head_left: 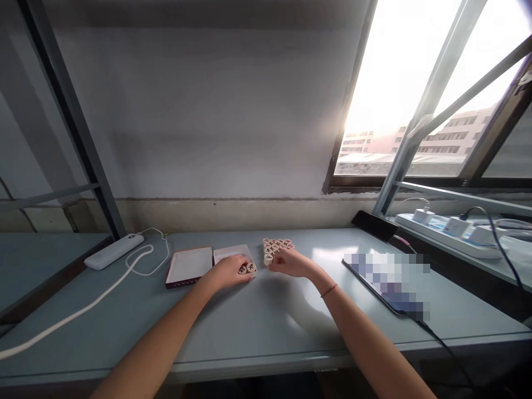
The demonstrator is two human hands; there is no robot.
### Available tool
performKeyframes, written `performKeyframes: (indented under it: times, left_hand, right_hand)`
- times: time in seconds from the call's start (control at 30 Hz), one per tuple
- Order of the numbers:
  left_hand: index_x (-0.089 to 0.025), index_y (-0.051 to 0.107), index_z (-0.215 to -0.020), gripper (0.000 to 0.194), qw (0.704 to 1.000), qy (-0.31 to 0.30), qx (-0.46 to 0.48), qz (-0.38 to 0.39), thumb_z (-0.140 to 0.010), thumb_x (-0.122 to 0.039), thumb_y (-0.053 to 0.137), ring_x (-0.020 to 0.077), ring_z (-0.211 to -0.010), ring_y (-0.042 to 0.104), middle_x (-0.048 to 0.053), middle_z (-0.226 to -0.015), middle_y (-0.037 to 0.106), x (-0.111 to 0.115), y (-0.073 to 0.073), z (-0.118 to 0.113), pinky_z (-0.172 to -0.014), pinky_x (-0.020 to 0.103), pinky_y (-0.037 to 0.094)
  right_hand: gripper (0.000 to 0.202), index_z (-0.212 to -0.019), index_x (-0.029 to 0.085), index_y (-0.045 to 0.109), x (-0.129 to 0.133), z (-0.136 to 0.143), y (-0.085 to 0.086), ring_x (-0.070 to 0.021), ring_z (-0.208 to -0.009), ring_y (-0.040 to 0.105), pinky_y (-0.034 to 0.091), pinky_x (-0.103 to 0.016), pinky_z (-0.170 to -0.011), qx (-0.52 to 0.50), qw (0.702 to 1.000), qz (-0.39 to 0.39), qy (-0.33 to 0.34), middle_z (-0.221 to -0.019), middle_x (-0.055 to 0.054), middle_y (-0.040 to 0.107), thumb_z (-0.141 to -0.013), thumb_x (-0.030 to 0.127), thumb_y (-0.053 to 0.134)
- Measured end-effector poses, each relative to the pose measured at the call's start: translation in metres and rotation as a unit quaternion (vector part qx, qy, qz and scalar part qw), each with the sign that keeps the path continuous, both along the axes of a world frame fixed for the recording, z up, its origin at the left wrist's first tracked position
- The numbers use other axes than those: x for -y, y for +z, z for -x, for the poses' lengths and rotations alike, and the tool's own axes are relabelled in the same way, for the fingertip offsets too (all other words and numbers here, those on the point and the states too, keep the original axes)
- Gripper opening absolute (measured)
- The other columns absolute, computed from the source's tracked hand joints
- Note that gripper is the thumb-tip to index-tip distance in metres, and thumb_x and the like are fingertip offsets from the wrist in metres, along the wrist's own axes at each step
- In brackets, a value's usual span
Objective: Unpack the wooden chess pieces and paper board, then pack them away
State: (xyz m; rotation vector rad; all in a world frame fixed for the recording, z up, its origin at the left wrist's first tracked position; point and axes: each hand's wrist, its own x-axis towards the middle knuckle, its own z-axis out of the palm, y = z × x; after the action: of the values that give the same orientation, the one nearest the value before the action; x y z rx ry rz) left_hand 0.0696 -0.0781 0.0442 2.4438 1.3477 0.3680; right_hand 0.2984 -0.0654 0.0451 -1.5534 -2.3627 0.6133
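Round wooden Chinese chess pieces [278,244] with dark and red characters stand close together in rows on the desk. My right hand [291,262] is closed at their near side, its fingertips against a front piece [268,259]. The curled fingers hide part of the group. To the left, my left hand [228,271] reaches over the near side of an open white box [245,250]. Its fingers and thumb close around two chess pieces [246,269] at the box's near right corner. The hand hides much of the box's inside.
A box lid [190,265] lies inside up, left of the box. Farther left are a white power bank [113,251] and a white cable [95,303]. A tablet [384,282] and a dark phone [374,226] lie right, near a power strip [451,235].
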Motion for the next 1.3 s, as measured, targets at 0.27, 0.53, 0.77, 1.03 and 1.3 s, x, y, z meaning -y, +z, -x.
performKeyframes:
  times: [0.27, 0.53, 0.77, 1.03, 1.3]
  left_hand:
    - [-0.020, 0.063, -0.089, 0.026, 0.997, -0.045, 0.020, 0.052, -0.070, -0.037, 0.060, 0.0208, -0.078, 0.058, 0.003, -0.085, 0.063, 0.000, 0.008, 0.004, -0.062, 0.024, 0.039]
    - [-0.021, 0.065, -0.086, 0.024, 0.999, -0.023, -0.021, 0.038, -0.071, -0.037, 0.059, 0.0207, -0.072, 0.059, 0.003, -0.082, 0.064, -0.009, 0.002, 0.014, -0.059, 0.025, 0.037]
    - [-0.022, 0.065, -0.101, 0.035, 0.997, -0.044, 0.028, 0.063, -0.073, -0.042, 0.059, 0.0230, -0.091, 0.059, 0.005, -0.105, 0.065, -0.016, -0.002, 0.021, -0.075, 0.027, 0.043]
    - [-0.023, 0.065, -0.098, 0.034, 0.993, -0.037, 0.040, 0.103, -0.080, -0.047, 0.049, 0.0194, -0.082, 0.060, 0.002, -0.095, 0.067, -0.014, 0.004, 0.024, -0.068, 0.024, 0.042]
    - [-0.021, 0.064, -0.092, 0.035, 0.994, 0.034, 0.098, 0.029, -0.078, -0.051, 0.052, 0.0164, -0.068, 0.054, 0.001, -0.079, 0.061, -0.015, 0.007, 0.020, -0.059, 0.024, 0.038]
  right_hand:
    - [0.042, -0.117, 0.022, 0.053, 0.011, 0.034, -0.011, -0.0109, -0.057, 0.049, 0.031, -0.021, -0.053, -0.072, 0.990, -0.053, 0.112, -0.064, 0.004, 0.054, -0.077, 0.035, 0.058]
    - [0.030, -0.103, 0.020, 0.060, 0.011, 0.045, -0.025, -0.0127, -0.059, 0.052, 0.026, -0.021, -0.050, -0.015, 0.994, -0.078, 0.072, -0.068, 0.000, 0.061, -0.077, 0.035, 0.057]
    - [0.031, -0.102, 0.018, 0.059, 0.011, 0.050, -0.028, -0.0164, -0.063, 0.056, 0.026, -0.022, -0.050, 0.004, 0.996, -0.083, 0.030, -0.072, -0.003, 0.064, -0.077, 0.036, 0.055]
    - [0.026, -0.098, 0.018, 0.060, 0.007, 0.046, -0.029, -0.0140, -0.061, 0.053, 0.028, -0.022, -0.051, -0.012, 0.995, -0.079, 0.051, -0.070, -0.002, 0.063, -0.077, 0.033, 0.056]
    - [0.043, -0.117, 0.019, 0.050, 0.010, 0.043, -0.020, -0.0127, -0.057, 0.050, 0.029, -0.022, -0.052, -0.074, 0.989, -0.113, 0.056, -0.063, 0.002, 0.057, -0.077, 0.033, 0.055]
